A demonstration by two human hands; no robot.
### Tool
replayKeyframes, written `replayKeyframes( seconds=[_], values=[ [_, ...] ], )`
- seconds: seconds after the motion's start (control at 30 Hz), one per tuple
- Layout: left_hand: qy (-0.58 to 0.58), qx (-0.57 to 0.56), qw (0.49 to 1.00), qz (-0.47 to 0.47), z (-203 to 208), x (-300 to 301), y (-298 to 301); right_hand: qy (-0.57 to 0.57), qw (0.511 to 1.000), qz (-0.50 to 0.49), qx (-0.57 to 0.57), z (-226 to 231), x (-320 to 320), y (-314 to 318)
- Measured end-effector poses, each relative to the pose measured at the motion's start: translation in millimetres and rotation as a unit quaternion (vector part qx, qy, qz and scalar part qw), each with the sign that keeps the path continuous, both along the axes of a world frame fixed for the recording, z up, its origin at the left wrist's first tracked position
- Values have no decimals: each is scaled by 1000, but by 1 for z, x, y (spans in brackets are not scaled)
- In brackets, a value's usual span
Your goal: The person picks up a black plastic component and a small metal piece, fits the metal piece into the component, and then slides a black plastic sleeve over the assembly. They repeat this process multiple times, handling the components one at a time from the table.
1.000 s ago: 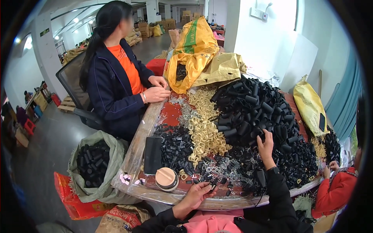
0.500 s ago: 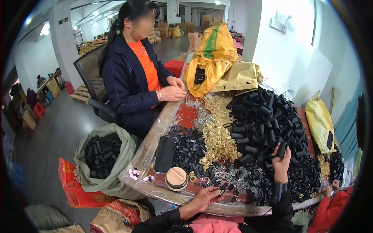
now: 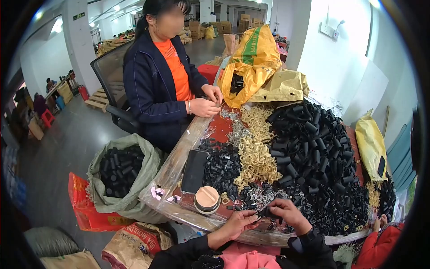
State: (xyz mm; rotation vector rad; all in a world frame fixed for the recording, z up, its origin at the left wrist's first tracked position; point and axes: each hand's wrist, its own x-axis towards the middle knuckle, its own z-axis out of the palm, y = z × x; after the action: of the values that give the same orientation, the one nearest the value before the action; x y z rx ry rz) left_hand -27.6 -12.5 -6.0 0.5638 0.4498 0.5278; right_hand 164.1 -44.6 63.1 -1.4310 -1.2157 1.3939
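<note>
At the table's near edge, my left hand (image 3: 238,223) pinches a small dark part, too small to make out fully. Close beside it my right hand (image 3: 289,214) is closed on a black tube-shaped piece (image 3: 271,212), partly hidden by the fingers. The two hands nearly meet over scattered silver metal buckles (image 3: 258,195). Beyond lies a large heap of black tube-shaped pieces (image 3: 309,141). Left of that heap run cream-gold ring-like buckles (image 3: 253,157) and a pile of small black parts (image 3: 220,168).
A lidded round container (image 3: 207,200) and a black phone (image 3: 194,171) lie left of my hands. Across the table a co-worker (image 3: 165,85) handles something small. A pale green sack (image 3: 127,204) of black cylinders stands at left; a yellow sack (image 3: 251,58) lies at the far end.
My right hand has come from the black heap down and left to my left hand, bringing a black tube-shaped piece. The left hand stays near its place.
</note>
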Motion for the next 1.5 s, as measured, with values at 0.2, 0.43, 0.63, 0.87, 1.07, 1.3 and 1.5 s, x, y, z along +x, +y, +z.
replayKeyframes(
  seconds=[0.2,0.43,0.63,0.87,1.07,1.3,1.5],
  values=[
    [43,35,998,-25,0,-3,-2,-76,995,43,-38,6,-6,-6],
    [42,53,997,-41,3,-2,-1,-131,986,101,0,3,-6,-10],
    [59,93,993,-44,5,-1,-1,-129,986,98,-33,5,-10,-12],
    [125,209,967,-74,27,-6,3,-151,984,97,12,5,-10,-15],
    [105,189,972,-90,11,-3,1,-195,975,97,44,3,-16,-19],
    [99,151,983,-43,8,1,2,-229,967,31,105,-7,-25,-21],
    [108,142,982,-62,14,4,6,-219,973,-30,60,-13,-28,-20]
  ],
)
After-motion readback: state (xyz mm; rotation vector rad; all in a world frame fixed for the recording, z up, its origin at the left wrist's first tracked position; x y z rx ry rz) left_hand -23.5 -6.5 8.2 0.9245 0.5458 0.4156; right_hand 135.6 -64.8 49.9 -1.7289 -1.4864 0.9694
